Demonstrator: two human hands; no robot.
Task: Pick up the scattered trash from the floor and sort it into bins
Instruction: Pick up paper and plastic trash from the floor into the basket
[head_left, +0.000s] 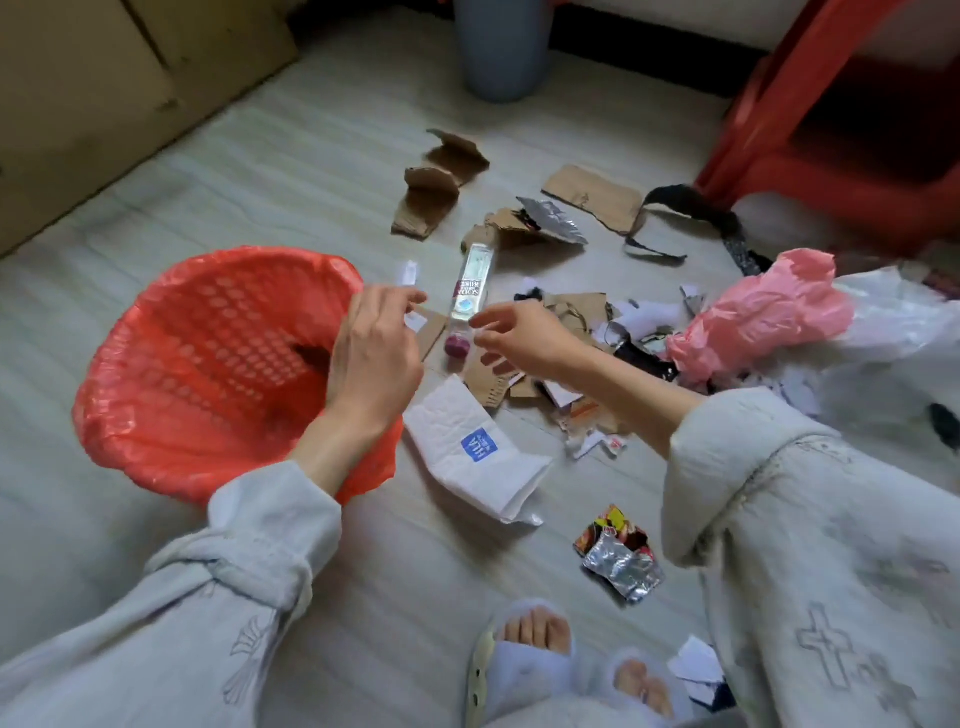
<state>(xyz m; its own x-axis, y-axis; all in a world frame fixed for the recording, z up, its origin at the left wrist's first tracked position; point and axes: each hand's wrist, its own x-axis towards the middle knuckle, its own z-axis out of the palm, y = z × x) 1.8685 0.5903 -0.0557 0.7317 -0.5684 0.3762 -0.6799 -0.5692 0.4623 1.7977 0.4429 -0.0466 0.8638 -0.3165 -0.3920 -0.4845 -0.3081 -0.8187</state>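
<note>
Nearest, just in front of the person's feet and well short of the red-lined basket (208, 364), a crumpled foil snack wrapper (618, 558) lies on the floor; it should weigh almost nothing, be crinkly and a bit slick, and be best pinched by a raised crease. Beside the basket's near right edge lies a white tissue packet (478, 452), soft and flat, likely easiest to lift by a loose flap. The left hand (371, 358) hangs over the basket's right rim with its fingertips pinching a small white paper scrap (414, 319), so that hand is grasping paper, apparently about to drop it in. The right hand (524, 338) reaches in from the right of the basket, fingers loosely spread and holding nothing, just touching or nearly touching the clear plastic bottle (470, 288) that lies right of the basket, purple cap toward the person. The bottle looks empty, so light, smooth and liable to roll; a wrap around its labelled middle would be surest. Farther right of the basket sits a pink plastic bag (758, 317), limp and featherlight. Beyond the bottle, torn cardboard pieces (441, 182) lie stiff and flat, to be taken by an edge. Farthest from the basket stands a grey bin (501, 49).
</note>
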